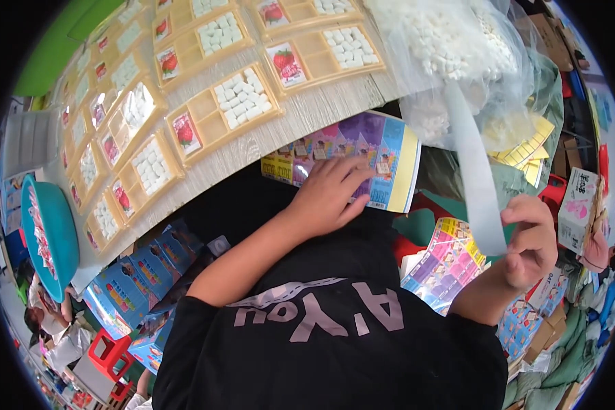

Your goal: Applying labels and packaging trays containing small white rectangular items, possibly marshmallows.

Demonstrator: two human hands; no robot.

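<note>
My left hand (331, 195) lies with fingers spread and stretched on a colourful printed card sheet (398, 160), just under the table's near edge. This sheet is purple, blue and yellow, with a plain pale-yellow band along its right side. Off to the right, my right hand (531, 239) pinches the lower end of a long, whitish, slightly see-through strip (477, 174) between thumb and fingers. The strip rises in a curve towards a clear plastic bag (417, 109) full of small white pieces (451, 44). Its upper end overlaps the bag in view; I cannot tell whether they touch.
Plastic trays (229, 106) with white pieces and strawberry-printed packets cover much of the table (307, 109). A teal basin (61, 236) of packets stands at its left edge. Blue printed boxes (126, 283) are below left. More printed sheets (447, 263) lie right of my lap.
</note>
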